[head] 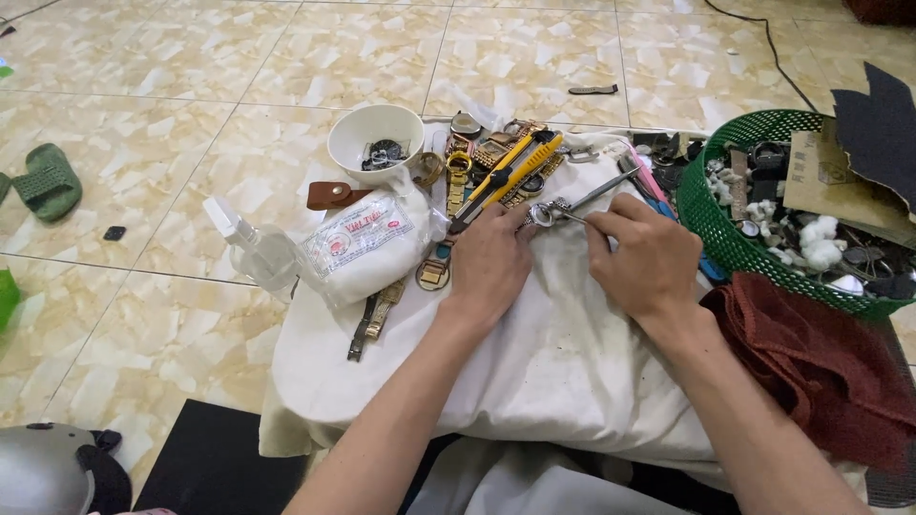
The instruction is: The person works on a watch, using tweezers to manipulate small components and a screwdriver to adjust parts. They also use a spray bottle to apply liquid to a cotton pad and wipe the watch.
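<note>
The left hand [491, 262] pins a small silver watch case [542, 215] against the white cloth [534, 362], fingers closed on it, while the right hand [649, 257] pinches thin metal tweezers [596, 195] with the tips at the case. A slip of the tips could scratch it or flick a tiny part into the cloth folds or towards the yellow utility knife [506, 176] just beside. What the tweezers touch is too small to tell; the green basket [716, 229] is cut off at the right
</note>
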